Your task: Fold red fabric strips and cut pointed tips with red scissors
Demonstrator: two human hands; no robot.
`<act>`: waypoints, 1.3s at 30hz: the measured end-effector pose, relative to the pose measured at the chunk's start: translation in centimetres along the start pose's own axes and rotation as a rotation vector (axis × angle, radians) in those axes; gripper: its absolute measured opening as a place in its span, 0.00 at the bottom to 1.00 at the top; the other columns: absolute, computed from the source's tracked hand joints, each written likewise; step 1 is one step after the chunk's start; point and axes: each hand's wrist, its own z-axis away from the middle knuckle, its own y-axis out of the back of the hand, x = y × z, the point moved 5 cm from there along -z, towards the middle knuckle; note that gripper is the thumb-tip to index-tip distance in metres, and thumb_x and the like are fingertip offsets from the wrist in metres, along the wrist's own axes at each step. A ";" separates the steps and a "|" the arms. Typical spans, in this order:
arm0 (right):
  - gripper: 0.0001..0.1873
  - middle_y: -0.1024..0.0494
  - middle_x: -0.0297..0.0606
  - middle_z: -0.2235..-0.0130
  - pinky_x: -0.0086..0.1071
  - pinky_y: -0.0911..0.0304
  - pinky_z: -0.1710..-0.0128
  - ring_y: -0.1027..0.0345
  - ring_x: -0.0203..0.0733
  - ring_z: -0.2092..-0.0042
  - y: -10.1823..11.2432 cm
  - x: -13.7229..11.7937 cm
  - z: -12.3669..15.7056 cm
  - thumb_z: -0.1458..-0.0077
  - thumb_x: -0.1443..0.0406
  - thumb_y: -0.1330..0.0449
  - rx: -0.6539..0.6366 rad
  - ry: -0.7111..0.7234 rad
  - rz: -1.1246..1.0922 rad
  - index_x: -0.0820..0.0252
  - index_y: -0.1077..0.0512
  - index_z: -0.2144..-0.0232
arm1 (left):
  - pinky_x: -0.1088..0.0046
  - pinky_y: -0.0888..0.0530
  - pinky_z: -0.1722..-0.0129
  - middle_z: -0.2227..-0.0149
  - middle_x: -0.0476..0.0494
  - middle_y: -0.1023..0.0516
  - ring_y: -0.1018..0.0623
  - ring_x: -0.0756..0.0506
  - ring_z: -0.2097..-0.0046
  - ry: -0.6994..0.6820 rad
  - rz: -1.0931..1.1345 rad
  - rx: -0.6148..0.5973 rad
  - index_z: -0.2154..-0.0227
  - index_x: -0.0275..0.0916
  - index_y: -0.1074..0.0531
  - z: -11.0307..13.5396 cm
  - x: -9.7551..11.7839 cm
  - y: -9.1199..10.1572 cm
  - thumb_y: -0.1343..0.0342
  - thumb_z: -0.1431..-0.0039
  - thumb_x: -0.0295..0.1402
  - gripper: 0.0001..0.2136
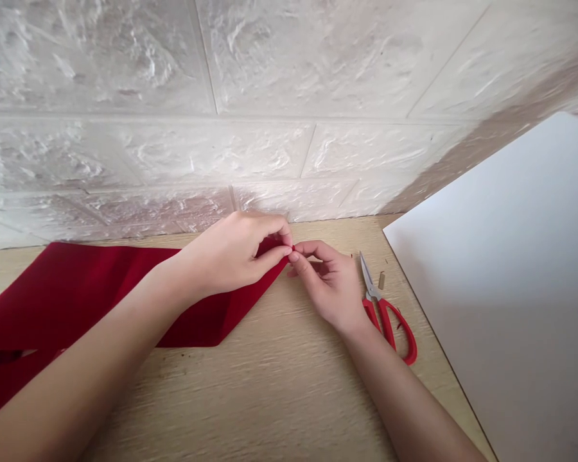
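Note:
A long piece of dark red fabric [101,276] stretches from the left edge to the middle of the wooden table, its right end narrowing to a folded point. My left hand [234,253] reaches over the fabric and pinches that pointed tip between thumb and forefinger. My right hand [330,282] meets it there, thumb and forefinger pressed together on the very end of the tip. The fingertips of both hands nearly touch, and they hide most of the bit of cloth between them. Scissors with red handles [385,314] lie just right of my right hand, partly behind the wrist.
A light wooden tabletop [270,391] runs up to a white brick-patterned wall [260,147]. On the right a large white panel [510,276] leans at an angle. A tiny brownish piece [381,280] and small red scraps lie near the scissors.

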 end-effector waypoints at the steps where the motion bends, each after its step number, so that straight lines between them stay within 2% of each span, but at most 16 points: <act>1: 0.10 0.18 0.36 0.65 0.29 0.27 0.68 0.24 0.35 0.68 -0.1 0.0 0.1 0.36 0.58 0.37 -0.011 0.020 0.012 0.58 0.22 0.63 | 0.74 0.31 0.69 0.66 0.52 0.18 0.23 0.51 0.68 0.009 -0.010 -0.024 0.64 0.41 0.23 0.1 0.2 0.1 0.44 0.35 0.34 0.06; 7: 0.09 0.17 0.37 0.63 0.31 0.26 0.63 0.23 0.37 0.65 -0.3 -0.3 0.3 0.34 0.59 0.38 -0.032 0.110 0.091 0.57 0.23 0.62 | 0.73 0.36 0.75 0.72 0.53 0.21 0.30 0.52 0.77 0.028 -0.019 -0.106 0.64 0.41 0.24 0.4 0.4 0.5 0.45 0.37 0.35 0.06; 14: 0.08 0.17 0.38 0.61 0.32 0.25 0.61 0.22 0.38 0.63 -0.2 -0.7 0.3 0.33 0.60 0.39 -0.032 0.161 0.138 0.57 0.23 0.60 | 0.74 0.35 0.72 0.70 0.53 0.19 0.28 0.52 0.74 0.044 0.027 -0.141 0.64 0.41 0.23 0.3 0.3 0.7 0.45 0.34 0.34 0.07; 28: 0.09 0.15 0.38 0.61 0.33 0.24 0.63 0.22 0.39 0.65 0.2 -1.0 0.2 0.34 0.60 0.39 0.059 0.131 0.175 0.56 0.20 0.60 | 0.75 0.30 0.67 0.64 0.53 0.16 0.21 0.51 0.67 0.027 0.085 -0.091 0.60 0.41 0.22 0.1 0.2 0.2 0.46 0.32 0.33 0.08; 35: 0.10 0.16 0.37 0.67 0.33 0.25 0.64 0.22 0.39 0.68 0.3 -0.9 0.3 0.35 0.59 0.38 0.089 0.111 0.187 0.56 0.18 0.62 | 0.75 0.33 0.72 0.69 0.54 0.17 0.26 0.53 0.74 0.075 0.094 -0.078 0.63 0.42 0.21 0.1 0.0 0.1 0.45 0.33 0.33 0.07; 39: 0.09 0.16 0.36 0.68 0.32 0.26 0.64 0.23 0.37 0.69 0.3 -1.0 0.2 0.35 0.60 0.38 0.087 0.120 0.183 0.57 0.18 0.63 | 0.75 0.34 0.72 0.69 0.54 0.18 0.28 0.53 0.75 0.079 0.073 -0.066 0.63 0.42 0.21 0.0 -0.1 -0.2 0.46 0.32 0.32 0.08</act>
